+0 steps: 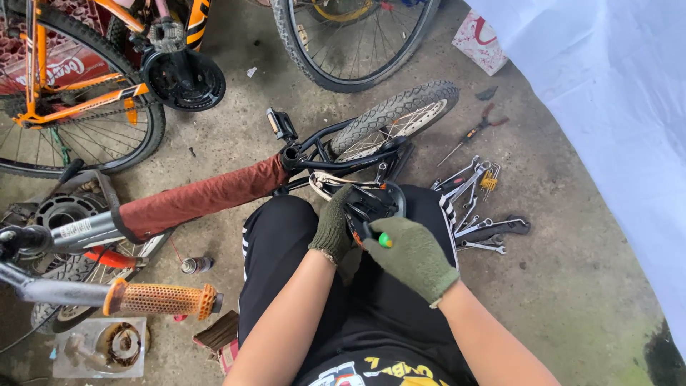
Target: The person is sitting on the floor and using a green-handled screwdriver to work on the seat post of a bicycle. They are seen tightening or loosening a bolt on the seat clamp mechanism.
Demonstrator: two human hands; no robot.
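2 gloved hands on a small bike's crank area, seen from above.

From the orange handlebar grip the frame's red-padded top tube runs up-right to the crank between the knees. The left hand clasps it; just right, the right hand closes round a green-tipped tool, nearer. Spanners lie right.

Bicycles: three. Gloved hands: two. Spray can: one.
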